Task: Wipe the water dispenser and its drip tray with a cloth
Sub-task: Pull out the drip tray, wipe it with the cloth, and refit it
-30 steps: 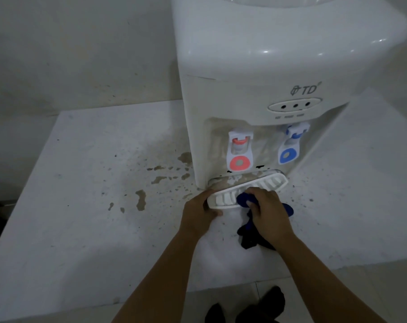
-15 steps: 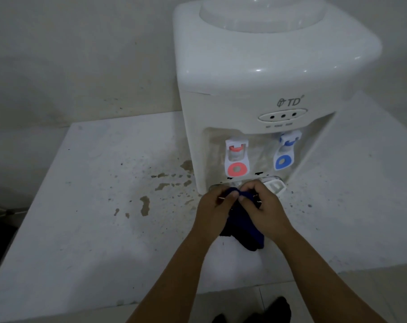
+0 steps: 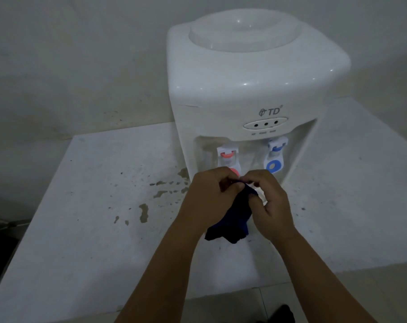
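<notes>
1. The dark blue cloth point(image 3: 235, 213) is pinched at its top edge by both hands: the left hand point(image 3: 209, 197) grips it from the 9 o'clock side, the right hand point(image 3: 271, 201) from the 3 o'clock side, fingers curled round the fabric. The rest of the cloth hangs loose below, towards 6 o'clock.
2. The white water dispenser point(image 3: 244, 89) is seen at 12 o'clock of the hands, on the stained table point(image 3: 93, 206). The red tap point(image 3: 228, 157) is partly hidden by the left hand's knuckles; the blue tap point(image 3: 274, 157) is in full view.
3. The drip tray is hidden behind the hands and cloth; only a white sliver is glimpsed at the right hand's fingers, so its seating cannot be told.
4. The step in hand is judged to be a regathering of the cloth. A clean fold is best brought outward and bunched firmly, so that grime is lifted rather than smeared.
5. The loose tail should be tucked in, lest it be dragged across the brown spots point(image 3: 160, 194) at 9 o'clock.
</notes>
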